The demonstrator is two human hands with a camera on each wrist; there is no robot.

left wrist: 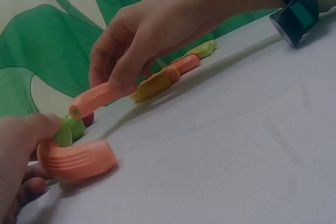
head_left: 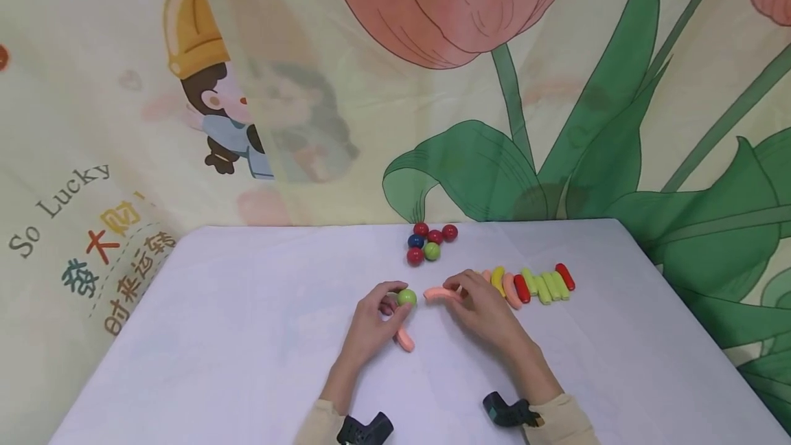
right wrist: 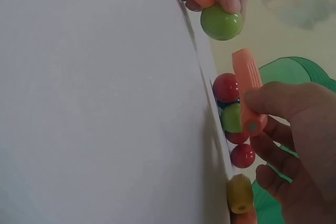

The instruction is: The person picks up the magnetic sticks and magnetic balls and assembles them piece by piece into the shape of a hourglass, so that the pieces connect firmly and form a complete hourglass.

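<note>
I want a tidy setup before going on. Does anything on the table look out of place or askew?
Nothing damaged or spilled. One orange curved piece lies alone by the left hand, apart from the row of curved pieces. The balls sit in a loose cluster, not lined up.

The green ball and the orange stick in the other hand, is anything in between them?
Nothing visible: only bare white table lies between the round green ball in the left hand and the curved orange stick pinched by the right hand.
</note>
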